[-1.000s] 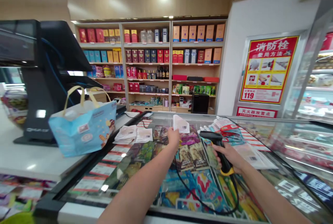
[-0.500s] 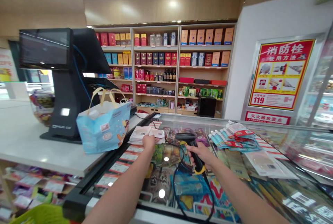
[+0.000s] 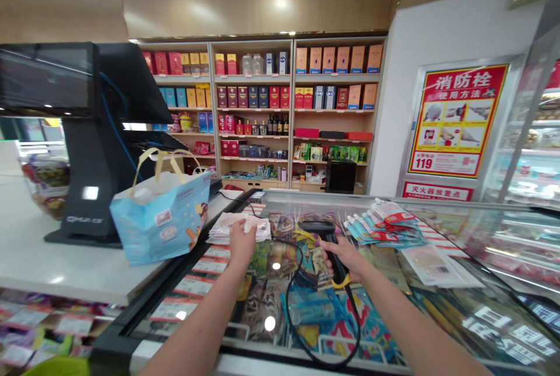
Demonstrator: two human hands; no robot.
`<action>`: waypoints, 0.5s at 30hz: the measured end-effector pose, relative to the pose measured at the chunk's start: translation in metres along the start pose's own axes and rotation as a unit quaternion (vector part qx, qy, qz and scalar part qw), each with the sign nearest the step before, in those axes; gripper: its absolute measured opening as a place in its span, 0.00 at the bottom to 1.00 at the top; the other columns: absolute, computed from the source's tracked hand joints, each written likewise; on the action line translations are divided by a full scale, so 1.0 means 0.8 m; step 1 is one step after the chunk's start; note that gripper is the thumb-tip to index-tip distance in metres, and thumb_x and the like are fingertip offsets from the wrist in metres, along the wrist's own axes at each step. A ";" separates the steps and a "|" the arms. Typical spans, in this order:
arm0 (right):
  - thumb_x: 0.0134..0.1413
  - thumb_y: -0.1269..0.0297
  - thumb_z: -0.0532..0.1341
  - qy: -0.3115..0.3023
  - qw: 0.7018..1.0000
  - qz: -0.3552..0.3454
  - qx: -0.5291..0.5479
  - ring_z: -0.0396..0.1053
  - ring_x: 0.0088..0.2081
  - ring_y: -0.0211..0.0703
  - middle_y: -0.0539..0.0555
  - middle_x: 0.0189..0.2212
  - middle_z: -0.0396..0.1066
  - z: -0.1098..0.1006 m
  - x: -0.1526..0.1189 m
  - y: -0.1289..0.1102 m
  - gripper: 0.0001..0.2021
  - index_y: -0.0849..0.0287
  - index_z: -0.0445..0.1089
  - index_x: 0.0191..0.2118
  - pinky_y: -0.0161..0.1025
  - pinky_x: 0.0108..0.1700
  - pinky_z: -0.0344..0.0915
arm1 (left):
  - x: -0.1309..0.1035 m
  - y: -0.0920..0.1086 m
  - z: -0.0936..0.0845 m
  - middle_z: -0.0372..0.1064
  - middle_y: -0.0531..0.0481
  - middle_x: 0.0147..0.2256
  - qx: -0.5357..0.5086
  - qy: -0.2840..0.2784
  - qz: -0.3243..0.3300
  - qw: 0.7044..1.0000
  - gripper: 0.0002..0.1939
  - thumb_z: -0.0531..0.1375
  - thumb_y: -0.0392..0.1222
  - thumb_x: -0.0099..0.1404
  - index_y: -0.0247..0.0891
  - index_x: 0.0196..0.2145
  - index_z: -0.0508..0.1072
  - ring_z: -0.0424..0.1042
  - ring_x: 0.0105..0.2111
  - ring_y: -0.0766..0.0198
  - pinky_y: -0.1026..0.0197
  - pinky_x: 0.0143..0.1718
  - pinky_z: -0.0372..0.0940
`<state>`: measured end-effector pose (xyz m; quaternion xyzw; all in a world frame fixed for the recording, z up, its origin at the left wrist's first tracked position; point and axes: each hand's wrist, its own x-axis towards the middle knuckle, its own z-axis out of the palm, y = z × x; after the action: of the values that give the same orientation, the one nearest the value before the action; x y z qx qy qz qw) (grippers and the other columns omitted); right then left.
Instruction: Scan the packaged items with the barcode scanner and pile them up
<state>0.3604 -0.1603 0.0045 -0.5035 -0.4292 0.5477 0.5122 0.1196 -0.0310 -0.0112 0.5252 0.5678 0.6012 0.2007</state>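
Note:
On the glass top of the display case (image 3: 280, 201), my left hand (image 3: 242, 240) rests at the near edge of a stack of flat white packets (image 3: 221, 226), its fingers apart over them. To the right, my right hand (image 3: 345, 256) is wrapped round the handle of a black and yellow barcode scanner (image 3: 336, 262), whose head points left. A black cable loops down from the scanner over the glass. Blue and red pouches (image 3: 387, 223) lie piled beyond my right hand, with more flat white packets (image 3: 437, 265) nearer on their right.
A light blue paper bag (image 3: 164, 213) stands on the white counter (image 3: 87, 271) at the left, beside a black register (image 3: 81, 178). Shelves (image 3: 251, 80) of boxes and bottles line the back wall. A red poster (image 3: 459, 119) hangs at the right.
The view has shifted to the right. My left hand has loosened on the white packets, and its fingers are now raised and spread. My right hand still holds the scanner.

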 end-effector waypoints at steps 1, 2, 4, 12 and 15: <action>0.40 0.55 0.67 0.005 1.000 -0.001 0.001 0.59 0.14 0.31 0.43 0.15 0.62 -0.002 -0.002 -0.002 0.17 0.58 0.58 0.27 0.31 0.16 0.58 | -0.005 0.004 0.002 0.69 0.40 0.45 0.038 -0.019 0.070 0.997 0.13 0.60 0.37 0.55 0.36 0.40 0.70 0.69 0.48 0.53 0.50 0.52 0.63; 0.40 0.55 0.67 0.010 1.000 -0.005 0.004 0.59 0.14 0.31 0.43 0.15 0.62 -0.005 -0.003 -0.003 0.17 0.57 0.58 0.27 0.31 0.16 0.58 | -0.010 0.009 0.007 0.68 0.41 0.48 0.074 -0.046 0.127 0.988 0.12 0.60 0.37 0.56 0.37 0.40 0.71 0.67 0.52 0.53 0.50 0.56 0.60; 0.41 0.55 0.66 0.010 1.000 -0.013 0.008 0.59 0.14 0.31 0.43 0.15 0.62 -0.012 -0.009 -0.005 0.17 0.58 0.58 0.26 0.30 0.16 0.58 | -0.021 0.020 0.023 0.65 0.41 0.53 0.140 -0.108 0.201 0.963 0.13 0.59 0.34 0.56 0.38 0.40 0.72 0.62 0.57 0.53 0.51 0.59 0.56; 0.38 0.55 0.68 0.082 0.995 -0.046 0.017 0.59 0.14 0.31 0.42 0.15 0.63 -0.073 -0.055 -0.005 0.18 0.57 0.59 0.29 0.31 0.16 0.59 | -0.086 0.072 0.126 0.58 0.39 0.59 0.187 -0.258 0.294 0.901 0.17 0.58 0.31 0.57 0.38 0.45 0.72 0.57 0.60 0.53 0.53 0.61 0.54; 0.38 0.54 0.68 0.131 0.989 -0.058 0.028 0.59 0.14 0.31 0.43 0.14 0.62 -0.108 -0.074 0.001 0.18 0.58 0.60 0.28 0.31 0.16 0.60 | -0.136 0.098 0.166 0.59 0.40 0.58 0.134 -0.317 0.301 0.889 0.15 0.59 0.31 0.56 0.38 0.42 0.73 0.61 0.58 0.55 0.55 0.59 0.55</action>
<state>0.4443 -0.2233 -0.0002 -0.5308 -0.3714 0.4580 0.6088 0.3016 -0.0809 -0.0109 0.8555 0.3641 0.3521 0.1075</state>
